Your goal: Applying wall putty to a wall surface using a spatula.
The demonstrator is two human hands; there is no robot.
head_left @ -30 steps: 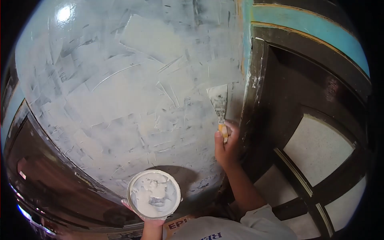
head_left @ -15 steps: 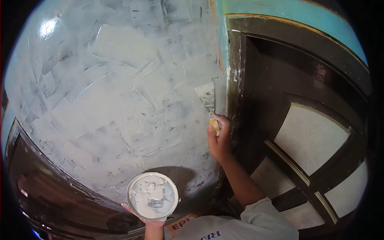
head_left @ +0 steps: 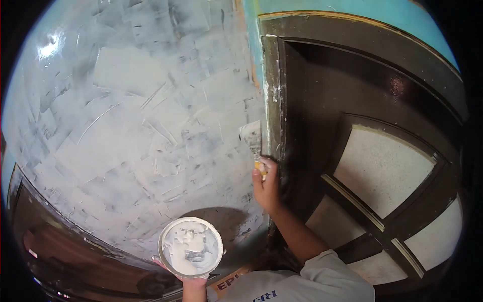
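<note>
My right hand [head_left: 266, 183] is closed round the yellow handle of a putty knife [head_left: 250, 136]; its blade, smeared with pale filler, lies at the wall just left of the dark door frame. My left hand [head_left: 195, 282] holds up a round white tub [head_left: 219, 241] from underneath, at the bottom centre, with thick white filler [head_left: 186, 249] inside. The wall [head_left: 126, 131] before me is covered in patchy white and grey strokes of filler, with knife ridges showing.
A dark brown panelled door [head_left: 322, 85] with pale panels stands at the right, under a turquoise band [head_left: 367, 10]. Dark glossy woodwork [head_left: 65, 251] runs along the lower left. At the bottom, partly behind my shirt, lies an orange printed item [head_left: 229, 282].
The wall and door have shifted left in the view. My right hand with the knife has moved down along the wall's right edge, closer to the door frame. My left hand still holds the tub.
</note>
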